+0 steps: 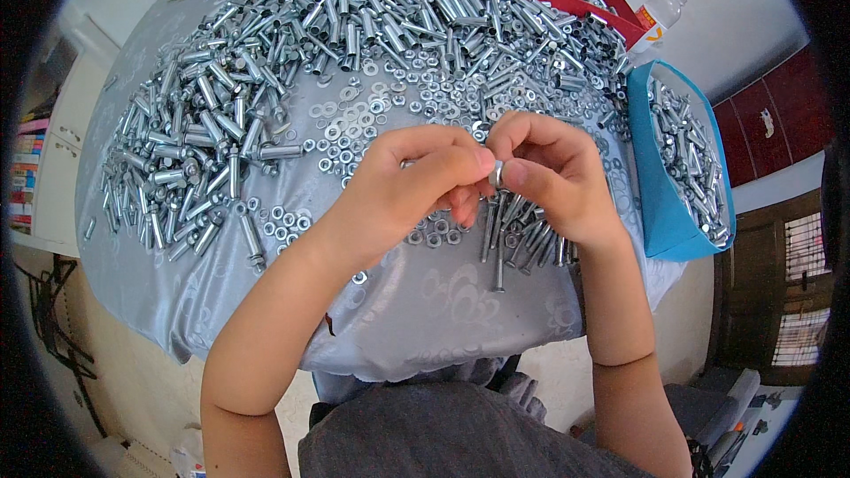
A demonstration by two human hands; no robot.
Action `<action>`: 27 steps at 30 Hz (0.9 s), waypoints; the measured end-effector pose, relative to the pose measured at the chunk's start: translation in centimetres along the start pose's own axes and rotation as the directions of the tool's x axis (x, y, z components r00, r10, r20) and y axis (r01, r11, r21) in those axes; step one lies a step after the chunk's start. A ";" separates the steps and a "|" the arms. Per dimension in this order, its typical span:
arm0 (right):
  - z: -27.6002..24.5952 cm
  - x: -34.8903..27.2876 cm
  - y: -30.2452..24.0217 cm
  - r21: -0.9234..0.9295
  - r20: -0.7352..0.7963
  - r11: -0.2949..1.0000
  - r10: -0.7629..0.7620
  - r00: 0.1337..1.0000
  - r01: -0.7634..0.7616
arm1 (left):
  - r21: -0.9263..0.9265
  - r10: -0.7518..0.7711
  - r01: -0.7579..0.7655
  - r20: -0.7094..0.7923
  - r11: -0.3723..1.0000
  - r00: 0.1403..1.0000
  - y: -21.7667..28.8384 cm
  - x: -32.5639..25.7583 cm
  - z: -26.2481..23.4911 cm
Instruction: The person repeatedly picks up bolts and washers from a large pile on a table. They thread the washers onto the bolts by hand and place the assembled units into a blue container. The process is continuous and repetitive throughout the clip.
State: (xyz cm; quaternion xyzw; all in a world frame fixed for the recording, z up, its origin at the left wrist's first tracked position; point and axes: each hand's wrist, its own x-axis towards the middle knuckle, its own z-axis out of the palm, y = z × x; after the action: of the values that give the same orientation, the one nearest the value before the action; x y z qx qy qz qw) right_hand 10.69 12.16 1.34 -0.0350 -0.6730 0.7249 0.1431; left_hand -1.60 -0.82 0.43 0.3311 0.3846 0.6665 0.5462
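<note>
left hand (pixel 412 181) and right hand (pixel 544 173) meet at table centre, fingertips pinching small silver nut (pixel 498 173) between them. bolts (pixel 518 235) lie just below at 6 o'clock. sleeve pile (pixel 266 80) at 10 o'clock. blue box (pixel 660 204) at 3 o'clock.

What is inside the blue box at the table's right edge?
The blue box holds a heap of silver metal bolts or sleeves along its open top. Whatever lies beneath that top layer is covered.
</note>
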 end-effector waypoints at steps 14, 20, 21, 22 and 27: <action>0.9 -0.1 -0.4 -0.038 0.008 0.992 -0.118 0.993 0.118 | 0.182 0.048 -0.042 -0.026 0.982 0.999 0.2 0.0 -0.3; 1.1 -0.1 0.1 -0.293 -0.088 0.925 -0.277 0.957 0.241 | 0.177 0.013 0.004 -0.095 0.984 0.995 0.7 -0.1 0.0; 1.1 -0.1 0.1 -0.333 -0.108 0.908 -0.305 0.946 0.254 | 0.157 0.003 0.013 -0.098 0.988 0.995 0.7 0.1 0.0; 0.9 0.0 0.1 -0.440 -0.065 0.842 -0.377 0.924 0.313 | 0.135 0.006 0.008 -0.105 0.991 0.994 0.6 0.2 0.0; 0.9 0.2 -0.7 -0.655 0.066 0.631 -0.501 0.863 0.416 | -0.020 -0.058 0.056 -0.132 0.998 0.990 0.5 0.3 -0.2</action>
State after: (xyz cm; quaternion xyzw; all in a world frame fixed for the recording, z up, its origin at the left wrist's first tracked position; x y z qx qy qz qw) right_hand 10.42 11.37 2.13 0.0458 -0.8574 0.3816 0.3423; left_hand -2.04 -0.58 0.75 0.2705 0.4237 0.6742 0.5411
